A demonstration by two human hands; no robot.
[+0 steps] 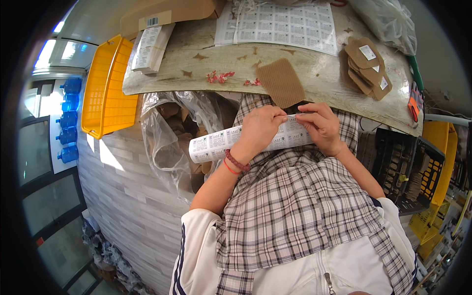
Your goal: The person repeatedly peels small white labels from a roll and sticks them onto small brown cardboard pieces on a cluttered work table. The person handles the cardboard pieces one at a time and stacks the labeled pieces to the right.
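Note:
A curled sheet of printed labels [216,143] lies across my lap, just in front of the table edge. My left hand [261,127] is closed on its upper edge, with thumb and fingertips pinched together. Close beside it, my right hand [320,126] also pinches that edge near the sheet's right part. Whether a single label is between the fingertips is too small to tell. Just beyond my hands, a brown ribbed pad [281,81] overhangs the table edge. To the right is a loose stack of similar brown pads [365,55], several bearing a small white label.
More label sheets [285,27] lie at the back of the worn table [196,81]. Red-and-white scraps [220,77] dot its front. A paper stack [150,49] and yellow basket [108,93] are at left. Below hangs a clear plastic bag [164,147]; black crates [393,162] stand right.

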